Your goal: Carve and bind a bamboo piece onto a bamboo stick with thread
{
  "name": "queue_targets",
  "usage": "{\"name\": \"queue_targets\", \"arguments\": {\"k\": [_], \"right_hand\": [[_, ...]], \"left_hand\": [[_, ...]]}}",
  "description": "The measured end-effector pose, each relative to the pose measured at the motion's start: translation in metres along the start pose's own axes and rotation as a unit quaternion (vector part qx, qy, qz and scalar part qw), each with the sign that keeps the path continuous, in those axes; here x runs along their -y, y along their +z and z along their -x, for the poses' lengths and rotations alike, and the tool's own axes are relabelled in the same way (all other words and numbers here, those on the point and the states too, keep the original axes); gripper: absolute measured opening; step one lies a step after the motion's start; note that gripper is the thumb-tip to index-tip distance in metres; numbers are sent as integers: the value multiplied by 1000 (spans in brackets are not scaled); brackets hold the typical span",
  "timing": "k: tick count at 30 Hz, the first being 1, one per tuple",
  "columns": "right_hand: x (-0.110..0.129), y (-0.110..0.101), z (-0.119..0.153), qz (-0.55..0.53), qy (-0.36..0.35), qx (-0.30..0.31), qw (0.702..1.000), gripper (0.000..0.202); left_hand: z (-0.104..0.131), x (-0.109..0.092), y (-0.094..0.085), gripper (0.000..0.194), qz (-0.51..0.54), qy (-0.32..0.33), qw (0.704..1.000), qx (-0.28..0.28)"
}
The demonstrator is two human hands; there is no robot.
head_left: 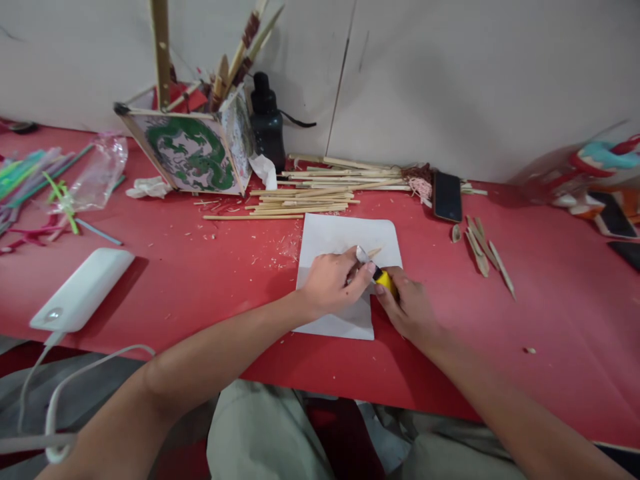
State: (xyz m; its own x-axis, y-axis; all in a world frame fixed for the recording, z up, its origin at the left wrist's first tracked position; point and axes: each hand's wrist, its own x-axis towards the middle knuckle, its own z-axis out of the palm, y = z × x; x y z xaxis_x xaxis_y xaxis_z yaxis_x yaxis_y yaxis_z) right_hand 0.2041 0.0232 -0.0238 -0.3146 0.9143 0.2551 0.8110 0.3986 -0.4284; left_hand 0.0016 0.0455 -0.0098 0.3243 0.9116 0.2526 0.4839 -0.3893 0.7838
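Note:
My right hand (411, 307) is closed around a yellow-handled knife (387, 283) with a black collar. Its blade is mostly hidden behind my left hand. Over the white paper (350, 233), my left hand (333, 283) pinches a thin pointed bamboo sliver (374, 253), whose tip sticks out past the fingers. Something white (362, 254), perhaps a wrapping, covers a fingertip beside the knife. Pale shavings (263, 257) are scattered on the red tabletop (215, 280) left of the paper.
Bamboo sticks (300, 202) lie behind the paper, with a phone (447, 197) at their right end. Several carved bamboo pieces (480, 247) rest to the right. A dragon-decorated holder (193, 153), black bottle (267, 127) and white power bank (83, 290) with cable are on the left.

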Motion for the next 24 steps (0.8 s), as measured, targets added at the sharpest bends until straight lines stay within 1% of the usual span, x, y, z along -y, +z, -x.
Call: {"name": "queue_targets", "arguments": {"k": [5, 8, 13, 16, 24], "right_hand": [[0, -1, 0, 1, -29, 8, 1000, 37], [0, -1, 1, 13, -43, -1, 999, 37], [-1, 1, 1, 16, -36, -21, 999, 38], [-1, 2, 0, 18, -32, -33, 999, 39], [-1, 2, 0, 29, -12, -26, 999, 36]], "left_hand": [[0, -3, -2, 44, -10, 0, 1000, 29], [0, -2, 0, 46, -29, -2, 999, 27], [-2, 0, 1, 48, -49, -2, 998, 24], [-2, -1, 0, 48, -41, -10, 999, 29], [-2, -5, -2, 50, -3, -23, 1000, 7]]}}
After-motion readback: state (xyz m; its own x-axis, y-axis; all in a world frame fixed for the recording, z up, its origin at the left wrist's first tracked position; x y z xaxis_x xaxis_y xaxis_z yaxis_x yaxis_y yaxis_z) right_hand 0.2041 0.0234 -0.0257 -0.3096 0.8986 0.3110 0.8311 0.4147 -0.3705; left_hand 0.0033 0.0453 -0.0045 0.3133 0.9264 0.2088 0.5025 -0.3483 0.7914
